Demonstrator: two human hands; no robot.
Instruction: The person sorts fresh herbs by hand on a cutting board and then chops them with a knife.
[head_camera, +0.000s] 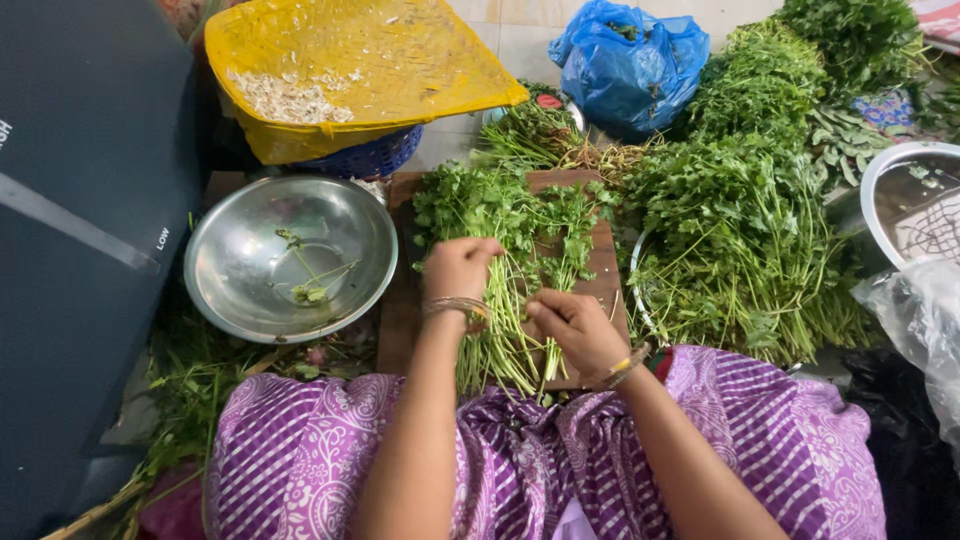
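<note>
1. The right hand (578, 325) pinches thin green stems.
2. The left hand (459, 268) is curled over the herb bunch (510, 250), pressing it flat on the wooden board (400, 320).
3. A steel bowl (250, 270) sits close beside for picked bits.
4. Farther off, the big herb pile (740, 230) waits.

A bunch of herbs (510, 250) lies on a cutting board (400, 320) at the near centre, both hands on its stems. Left of the board sits a metal bowl (245, 270); far behind the bowl, a tray (400, 60) rests on a basket (375, 158). A large herb pile (740, 230) lies right, a bag (630, 60) far behind it.
</note>
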